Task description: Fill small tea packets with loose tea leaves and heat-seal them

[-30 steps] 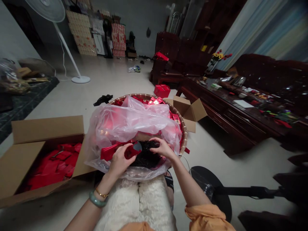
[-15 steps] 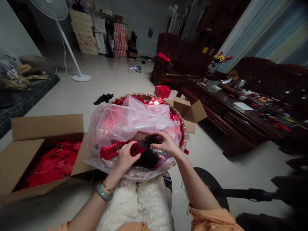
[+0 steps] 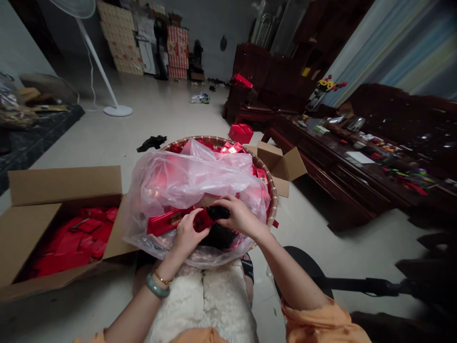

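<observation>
My left hand (image 3: 189, 232) is closed around a small red packet (image 3: 203, 220), its mouth turned to the right. In my right hand (image 3: 238, 216) is a clump of black stringy material (image 3: 218, 212), pinched right at the packet's mouth; how much of it is inside cannot be seen. Below both hands lies a larger black heap (image 3: 218, 237) of similar material, on a translucent pink plastic bag (image 3: 200, 174). Left of my left hand rest flat red packets (image 3: 164, 222) with gold print. The bag spreads over a round woven basket (image 3: 273, 200) with more red packets along its rim.
An open cardboard box (image 3: 64, 183) of red packets stands at left. Behind the basket's right side are a smaller open box (image 3: 294, 164) and a red box (image 3: 241, 133). A dark wooden table (image 3: 321, 162) runs along the right, and a black stand base (image 3: 303, 271) is near my right arm.
My right hand has moved slightly left, bringing the black clump up against the packet's mouth. The clump looks more gathered. My left hand keeps its hold; the view has shifted slightly.
</observation>
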Action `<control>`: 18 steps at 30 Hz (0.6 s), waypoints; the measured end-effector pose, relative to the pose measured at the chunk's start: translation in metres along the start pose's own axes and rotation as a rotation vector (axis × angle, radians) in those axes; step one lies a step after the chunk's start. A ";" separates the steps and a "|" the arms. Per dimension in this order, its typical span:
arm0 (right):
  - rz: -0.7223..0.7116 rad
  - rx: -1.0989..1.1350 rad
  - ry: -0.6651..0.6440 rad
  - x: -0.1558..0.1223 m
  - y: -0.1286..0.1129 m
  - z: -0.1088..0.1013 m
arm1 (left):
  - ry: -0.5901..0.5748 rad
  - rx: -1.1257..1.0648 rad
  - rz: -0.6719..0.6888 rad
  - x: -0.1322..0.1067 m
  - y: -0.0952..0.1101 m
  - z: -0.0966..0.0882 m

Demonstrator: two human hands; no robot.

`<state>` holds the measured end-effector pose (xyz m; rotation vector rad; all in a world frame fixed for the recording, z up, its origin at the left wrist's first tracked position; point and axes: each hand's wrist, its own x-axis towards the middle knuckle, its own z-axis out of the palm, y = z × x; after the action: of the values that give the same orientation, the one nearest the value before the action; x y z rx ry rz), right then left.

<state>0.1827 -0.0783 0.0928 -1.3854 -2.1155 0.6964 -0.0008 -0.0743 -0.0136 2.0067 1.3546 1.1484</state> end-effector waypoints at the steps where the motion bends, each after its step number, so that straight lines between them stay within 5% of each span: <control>1: 0.002 -0.003 0.001 0.000 0.000 0.000 | -0.007 -0.003 -0.007 0.000 0.000 0.000; 12: 0.071 -0.373 -0.131 0.001 -0.018 0.009 | -0.030 0.015 0.035 -0.003 -0.004 0.006; 18: -0.016 -0.209 -0.030 0.003 -0.011 0.016 | -0.005 0.018 0.021 -0.004 -0.006 0.005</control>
<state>0.1635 -0.0812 0.0888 -1.4717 -2.2738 0.5029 -0.0004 -0.0750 -0.0220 2.0395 1.3496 1.1432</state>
